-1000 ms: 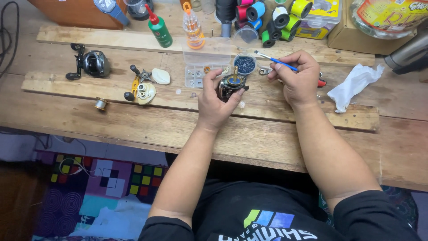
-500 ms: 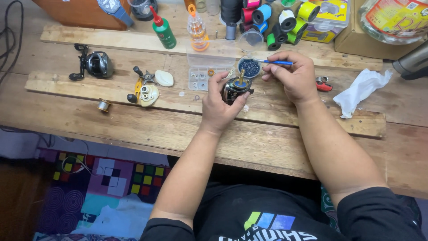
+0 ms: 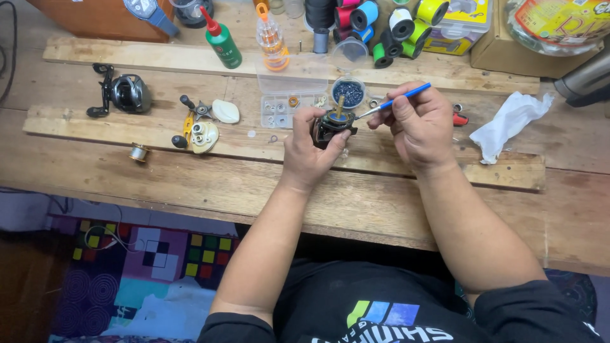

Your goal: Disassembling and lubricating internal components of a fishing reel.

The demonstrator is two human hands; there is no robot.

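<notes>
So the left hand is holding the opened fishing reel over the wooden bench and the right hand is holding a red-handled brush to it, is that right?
Not quite. The head view shows the brush in the right hand has a blue handle, not red. The rest stands: the left hand holds the opened fishing reel over the wooden bench, brush tip at the reel.

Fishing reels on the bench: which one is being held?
The opened dark reel at the centre, gripped by the left hand while the right hand puts a blue-handled brush to it. The complete black reel lies untouched far left.
</notes>
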